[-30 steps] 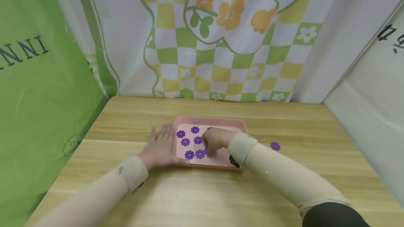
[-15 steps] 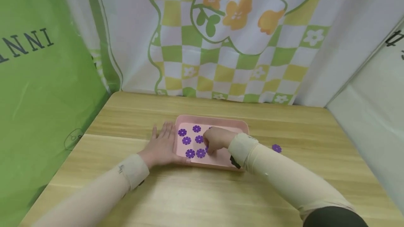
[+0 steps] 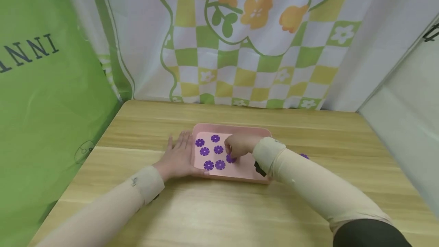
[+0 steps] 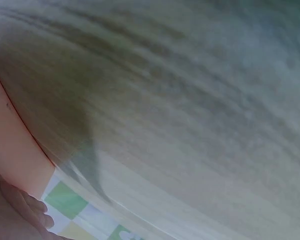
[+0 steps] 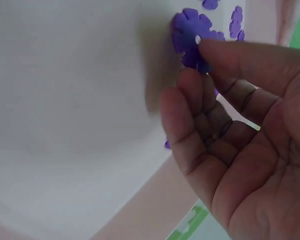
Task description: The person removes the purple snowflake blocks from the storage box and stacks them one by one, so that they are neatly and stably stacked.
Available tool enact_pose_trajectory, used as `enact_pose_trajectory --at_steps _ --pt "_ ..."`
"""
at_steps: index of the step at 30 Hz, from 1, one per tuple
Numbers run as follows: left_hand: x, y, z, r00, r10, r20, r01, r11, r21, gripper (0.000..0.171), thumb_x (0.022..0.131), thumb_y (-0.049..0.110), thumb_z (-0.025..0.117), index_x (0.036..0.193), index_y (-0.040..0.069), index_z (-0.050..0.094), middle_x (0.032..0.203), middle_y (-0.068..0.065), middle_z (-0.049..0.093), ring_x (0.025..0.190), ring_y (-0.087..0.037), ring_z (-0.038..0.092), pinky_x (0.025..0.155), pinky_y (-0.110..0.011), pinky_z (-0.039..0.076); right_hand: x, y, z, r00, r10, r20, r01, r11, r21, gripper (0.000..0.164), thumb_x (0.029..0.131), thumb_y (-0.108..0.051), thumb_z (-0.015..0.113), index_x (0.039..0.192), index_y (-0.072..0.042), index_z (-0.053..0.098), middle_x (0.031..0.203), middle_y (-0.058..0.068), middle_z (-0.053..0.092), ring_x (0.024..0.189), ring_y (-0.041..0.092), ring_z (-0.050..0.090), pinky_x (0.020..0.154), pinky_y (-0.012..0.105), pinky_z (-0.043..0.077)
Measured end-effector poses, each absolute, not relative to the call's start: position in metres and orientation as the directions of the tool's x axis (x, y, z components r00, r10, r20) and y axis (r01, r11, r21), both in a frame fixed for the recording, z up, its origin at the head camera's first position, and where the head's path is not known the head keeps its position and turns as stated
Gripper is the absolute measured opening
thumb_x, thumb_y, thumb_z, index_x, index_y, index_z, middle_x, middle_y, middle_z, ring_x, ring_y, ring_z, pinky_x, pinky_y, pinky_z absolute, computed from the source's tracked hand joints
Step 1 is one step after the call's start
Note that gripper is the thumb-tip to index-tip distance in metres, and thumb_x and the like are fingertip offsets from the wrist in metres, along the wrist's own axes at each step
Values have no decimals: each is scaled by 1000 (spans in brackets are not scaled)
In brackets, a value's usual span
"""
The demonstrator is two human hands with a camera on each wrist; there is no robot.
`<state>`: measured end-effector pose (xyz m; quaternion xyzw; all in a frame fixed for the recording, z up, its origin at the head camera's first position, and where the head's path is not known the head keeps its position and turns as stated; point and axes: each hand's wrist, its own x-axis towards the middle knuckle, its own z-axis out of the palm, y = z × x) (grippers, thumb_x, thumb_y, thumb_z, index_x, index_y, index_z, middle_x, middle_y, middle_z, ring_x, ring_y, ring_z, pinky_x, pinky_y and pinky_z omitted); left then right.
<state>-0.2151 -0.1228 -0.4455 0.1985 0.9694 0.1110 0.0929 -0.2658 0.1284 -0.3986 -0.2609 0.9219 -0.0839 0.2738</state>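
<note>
A pink tray [image 3: 247, 170] stands on the table, with several purple snowflake discs [image 3: 209, 165] lying flat in its left half. My right hand [image 3: 241, 144] reaches down into the tray. Between thumb and fingers it pinches one purple snowflake disc [image 5: 187, 35], tilted close over the tray floor in the right wrist view. My left hand [image 3: 178, 159] rests at the tray's left end, fingers straight and thumb lying along the front rim. In the left wrist view only part of the left hand [image 4: 15, 212] shows beside the pink tray wall [image 4: 15, 145].
Right of the tray, another purple disc [image 3: 303, 156] lies on the wooden table [image 3: 212, 216], partly covered by the right sleeve. A checkered curtain [image 3: 240, 68] hangs behind the table, and a green sheet [image 3: 41, 125] lines the left side.
My right hand has shifted slightly up and back inside the tray, so the disc at its fingertips shows more. The left hand keeps its place at the tray; the head view has shifted slightly.
</note>
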Motion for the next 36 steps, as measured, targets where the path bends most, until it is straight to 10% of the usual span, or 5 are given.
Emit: enact_pose_trajectory --at_steps 16,36 --pt "-208 -125 -447 -904 405 -134 367 898 242 150 67 96 58 163 -5 2 169 -26 0 156 -41 -1 120 -64 -9 -269 154 -399 -704 -595 -388 -435 793 -426 14 94 -6 68 83 -13 66 79 -3 63 73 11 57 70 26 50" --pt "-212 -120 -443 -903 405 -141 368 901 230 152 66 97 57 162 -5 0 169 -27 0 156 -41 -3 121 -63 -8 -284 230 -383 -814 -504 -290 -114 627 -771 9 99 0 61 103 7 65 94 12 69 85 20 65 80 36 60"
